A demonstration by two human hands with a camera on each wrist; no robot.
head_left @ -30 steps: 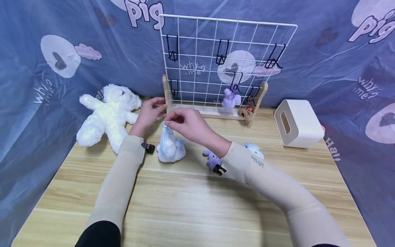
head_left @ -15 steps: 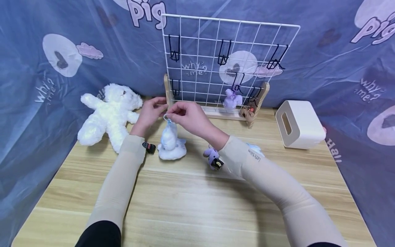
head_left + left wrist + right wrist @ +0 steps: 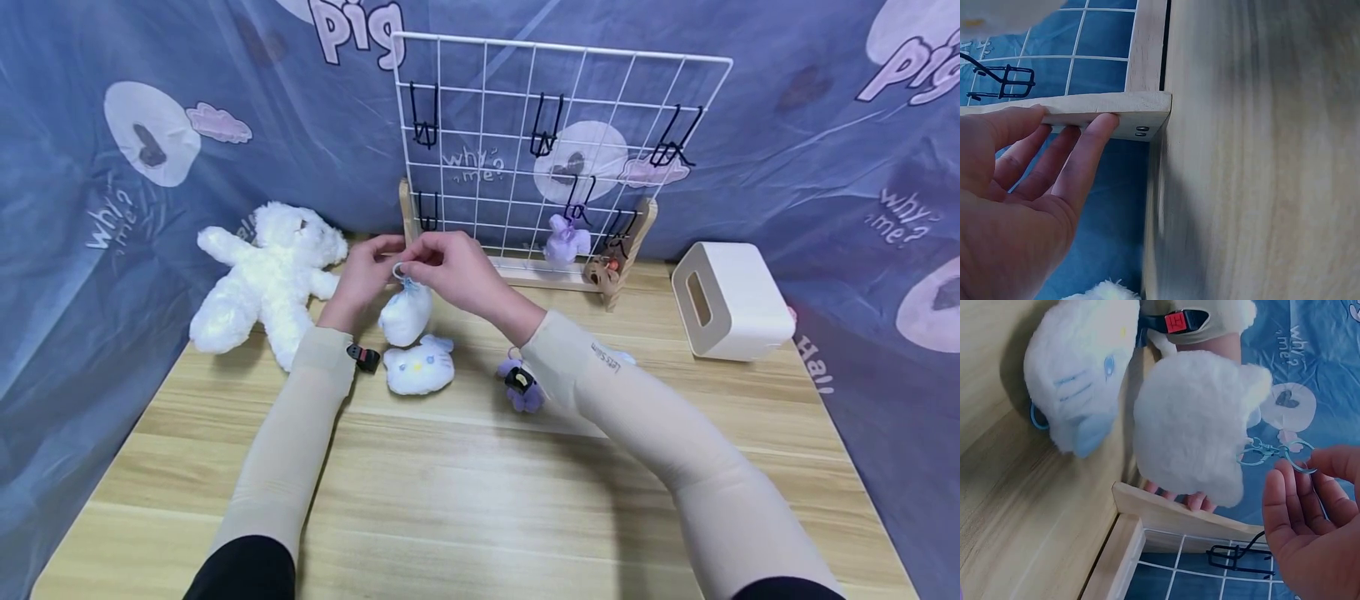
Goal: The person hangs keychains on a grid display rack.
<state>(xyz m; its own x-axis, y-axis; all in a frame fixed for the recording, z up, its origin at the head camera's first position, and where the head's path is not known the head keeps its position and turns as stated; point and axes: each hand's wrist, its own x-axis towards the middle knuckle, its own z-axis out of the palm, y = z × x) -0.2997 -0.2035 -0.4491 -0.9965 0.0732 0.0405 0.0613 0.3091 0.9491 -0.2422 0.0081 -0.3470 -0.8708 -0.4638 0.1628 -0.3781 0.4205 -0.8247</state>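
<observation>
My right hand pinches the light-blue key ring of a white plush keychain between thumb and fingertips. The white plush hangs below the ring, its plain furry side toward the right wrist camera. Beneath it, on the table, lies a cat-face plush with blue eyes and a yellow nose. My left hand touches the rack's wooden side post with extended fingertips. A small black hook hangs on the white wire grid just above the hands.
Several other black hooks hang on the grid. A purple plush and a brown plush hang at its right. On the table are another purple plush, a white teddy bear and a white box.
My right hand has risen slightly, lifting the white plush keychain off the cat-face plush, which now shows its face. My left hand stays at the post.
</observation>
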